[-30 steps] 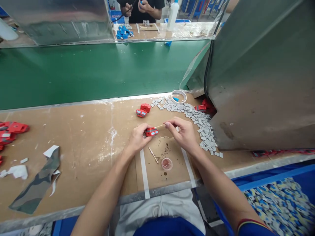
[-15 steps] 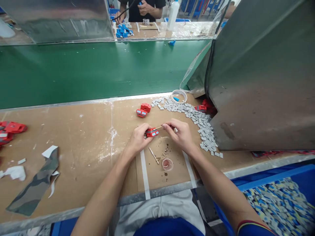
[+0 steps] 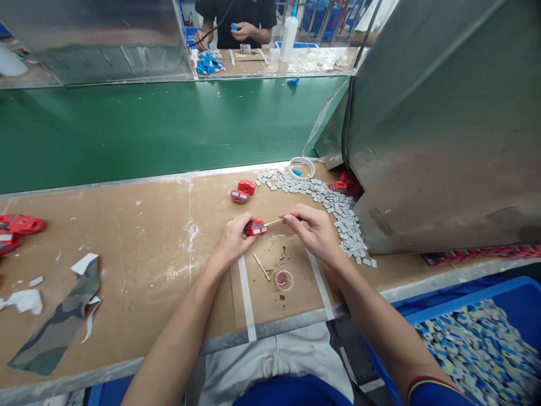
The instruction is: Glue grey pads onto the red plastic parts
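Note:
My left hand (image 3: 233,238) grips a small red plastic part (image 3: 256,228) just above the brown worktop (image 3: 139,237). My right hand (image 3: 311,230) pinches a thin wooden stick (image 3: 275,221) whose tip touches the top of that red part. Below the hands lie a second wooden stick (image 3: 262,266) and a small round cap of reddish glue (image 3: 283,279), with dark drips around them. Two more red parts (image 3: 243,190) sit a little beyond my hands.
A curved heap of small grey chips (image 3: 333,206) lies right of my hands beside a large metal chute (image 3: 439,129). A tape roll (image 3: 301,167), a green conveyor belt (image 3: 160,127), red parts (image 3: 19,228) far left, camouflage scrap (image 3: 59,324), a blue bin (image 3: 473,344), and a person (image 3: 236,22) opposite.
Both hands stay on the red part with the stick against it. The view has shifted slightly, so everything sits a little further left. The person opposite has moved their hands.

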A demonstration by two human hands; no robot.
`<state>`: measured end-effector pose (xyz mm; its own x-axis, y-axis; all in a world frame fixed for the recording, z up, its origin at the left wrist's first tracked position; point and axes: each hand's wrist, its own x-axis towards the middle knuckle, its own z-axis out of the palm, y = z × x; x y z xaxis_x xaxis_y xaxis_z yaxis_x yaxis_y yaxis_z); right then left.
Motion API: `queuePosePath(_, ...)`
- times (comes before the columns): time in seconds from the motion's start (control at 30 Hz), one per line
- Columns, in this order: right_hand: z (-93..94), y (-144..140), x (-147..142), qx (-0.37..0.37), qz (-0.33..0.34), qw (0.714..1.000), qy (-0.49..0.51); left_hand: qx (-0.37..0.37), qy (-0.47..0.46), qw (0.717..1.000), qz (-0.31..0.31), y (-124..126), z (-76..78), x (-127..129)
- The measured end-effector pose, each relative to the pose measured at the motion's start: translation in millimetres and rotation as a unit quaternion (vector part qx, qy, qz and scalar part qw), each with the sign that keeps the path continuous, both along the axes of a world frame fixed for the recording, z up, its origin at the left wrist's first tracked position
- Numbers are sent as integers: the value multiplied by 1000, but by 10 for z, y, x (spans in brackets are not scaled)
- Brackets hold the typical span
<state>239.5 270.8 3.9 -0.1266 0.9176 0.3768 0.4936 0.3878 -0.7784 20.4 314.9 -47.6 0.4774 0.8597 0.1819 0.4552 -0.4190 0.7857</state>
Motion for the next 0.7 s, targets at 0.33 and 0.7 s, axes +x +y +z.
queuePosePath(0.33, 143, -809, 214, -77, 159, 979, -104, -15, -19, 1000, 5, 12, -14, 10)
queuePosePath(0.7, -17, 90, 375, -57, -28, 991, -118, -30, -20, 999, 4, 20, 29, -19)
